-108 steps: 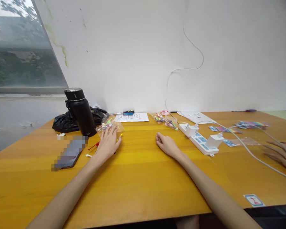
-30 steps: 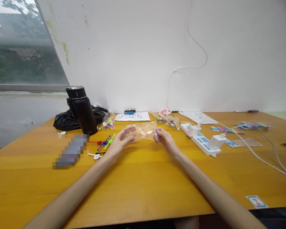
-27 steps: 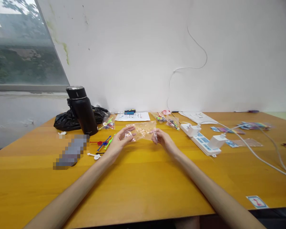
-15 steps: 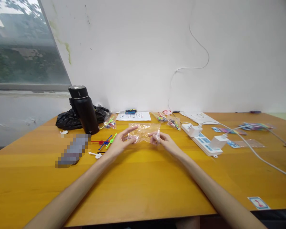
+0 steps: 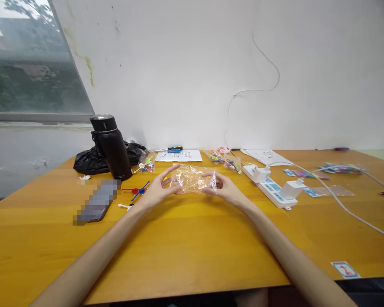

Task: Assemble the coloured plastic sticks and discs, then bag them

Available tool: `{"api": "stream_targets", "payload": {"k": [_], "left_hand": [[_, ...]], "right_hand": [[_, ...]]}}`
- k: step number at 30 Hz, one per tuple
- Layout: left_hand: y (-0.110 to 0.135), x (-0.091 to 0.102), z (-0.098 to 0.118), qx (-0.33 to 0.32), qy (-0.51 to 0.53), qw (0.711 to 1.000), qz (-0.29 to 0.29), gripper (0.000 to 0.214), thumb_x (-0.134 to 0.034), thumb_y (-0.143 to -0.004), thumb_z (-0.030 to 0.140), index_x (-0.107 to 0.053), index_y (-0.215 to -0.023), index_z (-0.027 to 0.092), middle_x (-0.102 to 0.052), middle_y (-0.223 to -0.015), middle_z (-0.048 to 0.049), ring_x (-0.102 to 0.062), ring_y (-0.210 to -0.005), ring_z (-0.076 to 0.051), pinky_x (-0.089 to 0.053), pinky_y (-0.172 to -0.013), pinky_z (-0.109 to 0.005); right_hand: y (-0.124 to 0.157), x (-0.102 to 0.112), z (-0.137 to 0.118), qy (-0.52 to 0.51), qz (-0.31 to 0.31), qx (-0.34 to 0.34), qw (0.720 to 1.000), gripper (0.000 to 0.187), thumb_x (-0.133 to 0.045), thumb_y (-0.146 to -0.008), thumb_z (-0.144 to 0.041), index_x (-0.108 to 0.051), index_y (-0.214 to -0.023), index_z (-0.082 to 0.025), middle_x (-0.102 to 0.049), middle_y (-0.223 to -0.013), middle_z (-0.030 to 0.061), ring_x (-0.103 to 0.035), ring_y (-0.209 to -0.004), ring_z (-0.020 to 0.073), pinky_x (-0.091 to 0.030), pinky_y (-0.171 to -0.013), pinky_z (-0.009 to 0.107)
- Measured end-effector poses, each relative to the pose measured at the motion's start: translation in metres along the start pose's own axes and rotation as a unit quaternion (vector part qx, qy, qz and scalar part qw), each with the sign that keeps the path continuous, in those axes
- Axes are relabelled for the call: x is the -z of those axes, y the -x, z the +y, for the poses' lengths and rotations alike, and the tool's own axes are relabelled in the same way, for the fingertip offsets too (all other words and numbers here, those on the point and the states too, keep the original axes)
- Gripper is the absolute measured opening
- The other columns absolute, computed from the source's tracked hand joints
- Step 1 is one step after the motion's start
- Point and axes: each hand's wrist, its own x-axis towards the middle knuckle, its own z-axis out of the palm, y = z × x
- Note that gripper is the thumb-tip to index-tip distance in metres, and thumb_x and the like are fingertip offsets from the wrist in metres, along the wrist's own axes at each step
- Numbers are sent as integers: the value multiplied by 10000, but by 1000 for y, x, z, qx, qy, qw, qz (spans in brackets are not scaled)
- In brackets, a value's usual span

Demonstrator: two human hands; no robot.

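Observation:
A clear, crinkled plastic bag [image 5: 193,181] is stretched between my two hands above the table, and nothing shows inside it. My left hand [image 5: 160,187] grips its left end, thumb low and index finger raised along the upper corner. At the other end, my right hand [image 5: 225,188] pinches the bag, with fingertips partly behind the film. Just left of my left hand lie small plastic arrow spinners: a red spinner [image 5: 133,191], a blue spinner [image 5: 142,191] and a white spinner [image 5: 123,207], partly covered by the hand.
A black flask [image 5: 111,149] stands at the left by a black plastic bag [image 5: 89,161] and a phone [image 5: 99,200]. Filled clear bags [image 5: 146,163] and a screwdriver [image 5: 174,149] lie at the back. A power strip [image 5: 275,194] with cables is right; a picture card [image 5: 345,270] lies near the front edge.
My hands have moved slightly apart and the plastic bag is spread wider. My left index finger has lifted. The green spinner is now hidden behind my left hand.

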Motion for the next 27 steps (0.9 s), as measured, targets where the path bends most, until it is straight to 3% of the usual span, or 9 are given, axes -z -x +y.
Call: {"api": "stream_targets", "payload": {"k": [6, 14, 21, 24, 27], "left_hand": [[0, 1, -2, 4, 10, 1000, -8, 700, -717, -822, 339, -438, -1464, 366, -288, -1617, -40, -487, -1322, -350, -495, -1010, -556], [-3, 7, -11, -2, -23, 1000, -1, 699, -732, -813, 385, -450, -1452, 358, -260, -1633, -21, -319, -1457, -351, -279, -1186, -556], [-2, 7, -15, 26, 19, 999, -7, 705, -688, -845, 396, -388, -1483, 380, -199, -1648, -53, -484, -1325, -374, -519, -969, -532], [-2, 8, -18, 23, -58, 998, 16, 620, -620, -895, 434, -395, -1470, 380, -298, -1608, -57, -419, -1386, -345, -486, -1016, -511], [2, 3, -14, -54, -212, 973, 77, 584, -549, -938, 450, -355, -1481, 356, -294, -1601, -57, -288, -1464, -296, -359, -1131, -532]], "right_hand": [[-2, 3, 3, -20, 3, 5, 1000, 594, -810, -730, -411, -546, -1227, -223, -621, -769, -22, -610, -730, 150, -490, -725, 282], [3, 4, -7, -36, -10, 28, 999, 547, -757, -798, -413, -532, -1263, -234, -481, -653, -71, -513, -636, 117, -426, -643, 251], [2, 5, 0, -70, -34, 44, 996, 676, -767, -789, -360, -447, -1374, -255, -563, -752, -48, -566, -728, 124, -487, -791, 287], [1, 4, 3, -65, -36, 38, 996, 701, -780, -772, -362, -443, -1375, -245, -566, -756, -45, -578, -738, 133, -495, -812, 306], [3, 1, 2, -39, -43, 33, 998, 719, -795, -755, -369, -447, -1370, -236, -573, -775, -36, -570, -732, 136, -489, -766, 291]]}}
